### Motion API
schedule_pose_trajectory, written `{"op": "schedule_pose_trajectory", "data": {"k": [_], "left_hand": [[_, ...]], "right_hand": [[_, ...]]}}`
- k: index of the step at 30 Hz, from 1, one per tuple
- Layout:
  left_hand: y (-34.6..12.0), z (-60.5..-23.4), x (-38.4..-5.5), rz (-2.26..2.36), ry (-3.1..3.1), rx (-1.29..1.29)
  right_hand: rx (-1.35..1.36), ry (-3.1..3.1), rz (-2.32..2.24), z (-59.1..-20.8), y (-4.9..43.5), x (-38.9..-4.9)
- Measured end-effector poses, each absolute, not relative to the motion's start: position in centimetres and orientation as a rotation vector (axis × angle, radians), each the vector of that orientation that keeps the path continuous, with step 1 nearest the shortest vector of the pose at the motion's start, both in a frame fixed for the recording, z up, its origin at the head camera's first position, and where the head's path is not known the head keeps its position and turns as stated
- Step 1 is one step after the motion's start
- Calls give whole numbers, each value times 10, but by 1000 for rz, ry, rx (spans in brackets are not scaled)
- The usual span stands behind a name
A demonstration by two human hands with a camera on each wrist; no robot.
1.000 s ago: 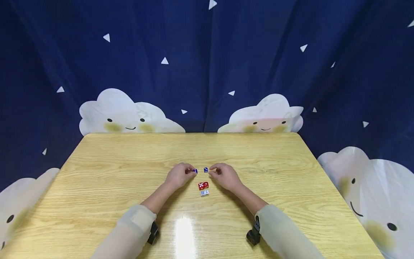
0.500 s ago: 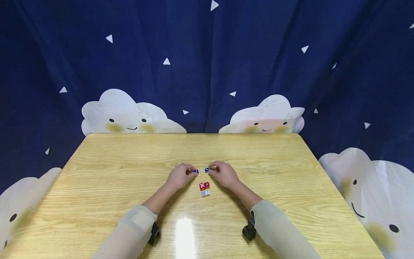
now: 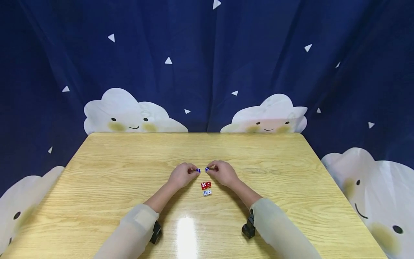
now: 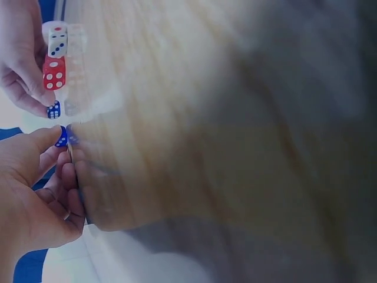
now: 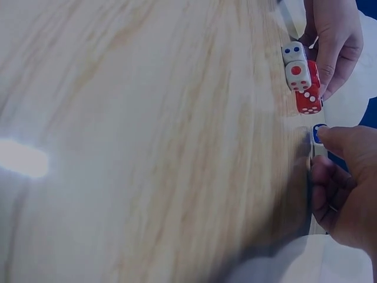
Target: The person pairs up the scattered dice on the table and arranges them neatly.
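Note:
Between thumb and finger, my left hand [image 3: 182,176] pinches a blue die [image 3: 198,170] over the middle of the table. Facing it, my right hand [image 3: 224,175] pinches a second blue die [image 3: 207,169]. A small gap separates these two dice, as the left wrist view also shows. Closer to me, two red dice [image 3: 206,185] lie side by side. Two white dice [image 3: 207,193] stand side by side just in front of the red pair. Fingertips partly cover both blue dice.
The wooden table [image 3: 106,172] has a bright glare patch near its front. A dark blue curtain [image 3: 194,43] with clouds and triangles hangs behind it. Small black cameras sit at both wrists, the right wrist camera [image 3: 249,228] among them.
The right fingers have come in from beside the right blue die to pinch it. My left hand has brought its blue die slightly right, narrowing the gap. Red and white dice stay put.

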State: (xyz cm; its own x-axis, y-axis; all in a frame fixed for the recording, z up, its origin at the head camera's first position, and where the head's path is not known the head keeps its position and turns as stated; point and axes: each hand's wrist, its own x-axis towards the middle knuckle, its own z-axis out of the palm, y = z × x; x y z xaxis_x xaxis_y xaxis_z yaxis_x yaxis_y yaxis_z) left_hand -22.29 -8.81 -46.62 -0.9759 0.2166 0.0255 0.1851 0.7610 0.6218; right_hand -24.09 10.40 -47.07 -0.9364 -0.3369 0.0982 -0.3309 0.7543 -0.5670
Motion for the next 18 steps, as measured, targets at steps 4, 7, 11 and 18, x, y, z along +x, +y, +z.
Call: {"op": "schedule_pose_trajectory", "data": {"k": [4,7,11,18], "left_hand": [[-88,-467,-223,1020,2899,320],[-89,-467,-223,1018,2899,318],[-88,-467,-223,1020,2902,326],[-88,-467,-223,1016,2897,322]], "right_hand": [[-567,2913,-955,-468,100,-241],[-559,2910,-951,-467,97,-241],[-551,2910,-943,-465,93,-241],[-592,2902,-969,-467,91,-242]]}}
